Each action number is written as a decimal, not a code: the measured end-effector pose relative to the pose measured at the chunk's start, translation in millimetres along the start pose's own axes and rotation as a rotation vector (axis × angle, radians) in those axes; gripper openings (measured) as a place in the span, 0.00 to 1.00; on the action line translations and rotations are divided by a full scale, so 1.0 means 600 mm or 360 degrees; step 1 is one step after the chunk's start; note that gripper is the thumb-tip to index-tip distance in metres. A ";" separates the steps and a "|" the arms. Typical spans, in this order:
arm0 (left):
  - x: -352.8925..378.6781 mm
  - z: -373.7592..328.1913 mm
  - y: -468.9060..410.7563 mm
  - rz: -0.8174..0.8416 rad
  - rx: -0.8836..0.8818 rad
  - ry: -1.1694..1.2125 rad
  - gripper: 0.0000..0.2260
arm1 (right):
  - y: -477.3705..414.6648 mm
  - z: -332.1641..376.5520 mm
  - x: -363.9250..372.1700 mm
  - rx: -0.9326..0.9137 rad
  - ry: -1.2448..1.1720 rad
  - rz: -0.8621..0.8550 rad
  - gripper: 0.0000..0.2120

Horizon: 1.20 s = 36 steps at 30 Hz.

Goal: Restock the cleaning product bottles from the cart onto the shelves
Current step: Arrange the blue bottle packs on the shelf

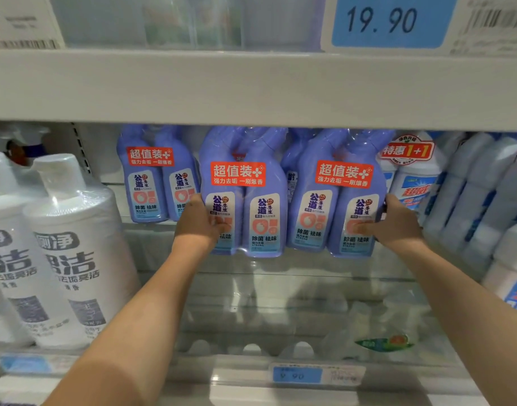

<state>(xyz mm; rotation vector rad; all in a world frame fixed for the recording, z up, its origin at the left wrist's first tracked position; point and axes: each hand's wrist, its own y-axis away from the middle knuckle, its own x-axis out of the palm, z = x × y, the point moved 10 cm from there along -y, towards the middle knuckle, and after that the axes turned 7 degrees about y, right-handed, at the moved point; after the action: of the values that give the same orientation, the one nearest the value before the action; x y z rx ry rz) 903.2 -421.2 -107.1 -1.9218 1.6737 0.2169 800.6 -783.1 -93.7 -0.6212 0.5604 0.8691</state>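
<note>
Holding: two purple twin-packs at once, one per hand, each shrink-wrapped w/ a red sticker.
L hand (198, 224): clamped on left twin-pack (245, 200); thumb across front label, fingers round its outer side.
R hand (395, 224): clamped on right twin-pack (336, 200); thumb across front label, fingers round its outer side.
Landmark: 9.90 tag (298, 375).
Held packs: both above the tag & further in; left one up-left of it, right one up-right, side by side, upright. Resting on deck (280, 294) or hovering just over it: can't tell.
Done so far: rear twin-pack (152, 183) shelved up-left of tag, deeper in than the held pair. Another purple pack half hidden behind the pair.
Left to do: prob. seat these two, let go, fetch more. Likely room for further rows, judging by bare deck between tag & packs.
Remaining stock: unknown, cart out of view.
Neighbours: white btls (75, 244) well left of tag; white-blue btls (471, 194) up & well right of it.
</note>
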 end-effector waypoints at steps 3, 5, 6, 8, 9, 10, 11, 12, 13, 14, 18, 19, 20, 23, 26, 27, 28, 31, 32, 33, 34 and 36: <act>0.002 0.002 -0.003 -0.0029 0.0020 0.0043 0.17 | -0.001 -0.008 -0.001 -0.0009 0.0030 -0.0055 0.28; 0.003 0.006 -0.006 -0.0067 0.0024 0.0076 0.18 | -0.001 -0.009 0.004 -0.0007 0.0028 -0.0064 0.28; 0.003 0.008 -0.008 -0.0084 0.0013 0.0091 0.18 | -0.002 -0.010 0.008 0.0004 0.0026 -0.0061 0.27; 0.004 0.010 -0.011 -0.0103 -0.0005 0.0101 0.19 | -0.002 -0.014 0.015 0.0045 0.0014 -0.0052 0.27; 0.005 0.011 -0.012 -0.0115 -0.0011 0.0115 0.19 | -0.002 -0.015 0.018 0.0059 0.0005 -0.0048 0.27; 0.007 0.012 -0.013 -0.0118 -0.0017 0.0136 0.19 | -0.002 -0.015 0.020 0.0073 -0.0004 -0.0044 0.29; 0.010 0.010 -0.013 -0.0123 -0.0018 0.0150 0.18 | -0.001 -0.014 0.023 0.0091 -0.0013 -0.0042 0.30; 0.012 0.010 -0.014 -0.0128 -0.0026 0.0163 0.18 | 0.000 -0.014 0.024 0.0113 -0.0021 -0.0047 0.32; 0.013 0.009 -0.015 -0.0140 -0.0020 0.0169 0.18 | 0.000 -0.013 0.026 0.0133 -0.0028 -0.0057 0.34; 0.015 0.012 -0.020 -0.0141 -0.0019 0.0160 0.18 | 0.000 -0.013 0.029 0.0149 -0.0029 -0.0067 0.33; 0.018 0.016 -0.024 -0.0134 -0.0024 0.0103 0.22 | 0.000 -0.015 0.037 0.0191 -0.0074 -0.0136 0.34; 0.021 0.017 -0.024 -0.0127 -0.0031 0.0101 0.22 | 0.000 -0.016 0.038 0.0201 -0.0086 -0.0151 0.35; 0.023 0.018 -0.023 -0.0130 -0.0032 0.0097 0.23 | 0.001 -0.016 0.038 0.0209 -0.0088 -0.0162 0.36; 0.027 0.019 -0.019 -0.0134 -0.0060 0.0064 0.27 | 0.002 -0.014 0.038 0.0219 -0.0078 -0.0188 0.37; 0.040 0.023 -0.017 -0.0093 -0.0063 0.0124 0.36 | 0.001 -0.015 0.038 0.0231 -0.0092 -0.0205 0.37; 0.039 0.022 -0.013 -0.0104 -0.0071 0.0120 0.37 | 0.001 -0.016 0.038 0.0233 -0.0100 -0.0209 0.36; 0.037 0.024 -0.010 -0.0117 -0.0086 0.0104 0.36 | 0.000 -0.017 0.038 0.0235 -0.0114 -0.0213 0.36; 0.035 0.029 -0.009 -0.0122 -0.0103 0.0096 0.33 | 0.002 -0.022 0.039 0.0246 -0.0160 -0.0231 0.34; 0.035 0.030 -0.010 -0.0122 -0.0091 0.0105 0.33 | 0.004 -0.024 0.039 0.0251 -0.0169 -0.0246 0.34; 0.034 0.030 -0.010 -0.0120 -0.0085 0.0110 0.33 | 0.005 -0.026 0.039 0.0260 -0.0173 -0.0262 0.34; 0.034 0.031 -0.011 -0.0115 -0.0083 0.0118 0.33 | 0.008 -0.028 0.040 0.0271 -0.0170 -0.0274 0.34; 0.032 0.031 -0.010 -0.0112 -0.0077 0.0147 0.32 | 0.012 -0.029 0.040 0.0292 -0.0162 -0.0302 0.34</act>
<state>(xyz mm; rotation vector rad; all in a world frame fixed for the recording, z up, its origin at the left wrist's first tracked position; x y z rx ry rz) 917.1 -427.9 -130.0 -2.0515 1.6703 0.1445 804.1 -779.3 -124.0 -0.4522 0.4743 0.6583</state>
